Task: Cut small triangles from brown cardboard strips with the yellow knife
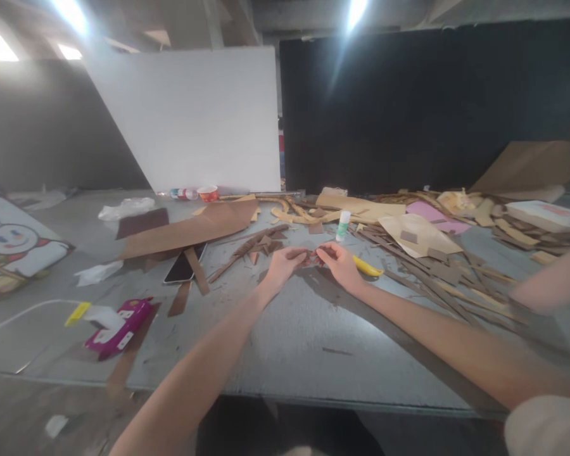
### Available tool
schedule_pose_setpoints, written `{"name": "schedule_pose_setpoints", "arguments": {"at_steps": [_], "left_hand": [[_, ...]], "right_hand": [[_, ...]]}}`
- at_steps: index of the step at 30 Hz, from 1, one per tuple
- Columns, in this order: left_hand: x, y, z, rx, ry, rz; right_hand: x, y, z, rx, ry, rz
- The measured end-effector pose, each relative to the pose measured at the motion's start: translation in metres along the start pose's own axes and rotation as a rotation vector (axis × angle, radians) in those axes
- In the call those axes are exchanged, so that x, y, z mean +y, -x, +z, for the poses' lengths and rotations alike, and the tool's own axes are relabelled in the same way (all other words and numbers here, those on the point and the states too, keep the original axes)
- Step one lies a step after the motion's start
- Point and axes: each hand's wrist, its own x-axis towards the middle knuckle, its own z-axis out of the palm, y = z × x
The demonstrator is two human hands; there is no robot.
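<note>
Over the middle of the table (285, 354), my left hand (285, 263) and my right hand (336, 259) almost meet, fingertips pinched. Between them is a small, dark brown piece (312, 256), too blurred to tell its kind; it looks like card, and both hands seem to hold it. Just behind my right hand stands a glue stick (343, 225), upright, white with a green label. A curved yellow object (368, 267), perhaps a tool handle, lies at my right hand's outer side. Brown card scraps (261, 244) are heaped behind my left hand.
To the left lie a phone (180, 266) partly under brown card (194, 228), and a magenta power strip (120, 328) with a white cord. Card strips (432, 278) cover the right side, where another person's blurred arm (555, 278) reaches in. A red paper cup (208, 193) stands at the back.
</note>
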Motion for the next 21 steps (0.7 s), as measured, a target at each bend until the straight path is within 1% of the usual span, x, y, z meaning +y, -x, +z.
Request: {"name": "schedule_pose_setpoints", "arguments": {"at_steps": [10, 13, 17, 21], "left_hand": [[0.0006, 0.0009, 0.002, 0.035, -0.026, 0.039], [0.0007, 0.0011, 0.0024, 0.059, -0.077, 0.053], [0.0012, 0.0022, 0.0034, 0.067, -0.116, 0.069], [0.001, 0.0026, 0.0035, 0.052, -0.142, 0.076]], "right_hand": [[-0.0001, 0.0023, 0.0006, -0.027, 0.0, 0.002], [0.0011, 0.0028, 0.0006, -0.013, 0.01, 0.009], [-0.0002, 0.0036, -0.0006, 0.031, 0.081, -0.012], [-0.0012, 0.0039, -0.0014, 0.018, 0.074, -0.005]]}}
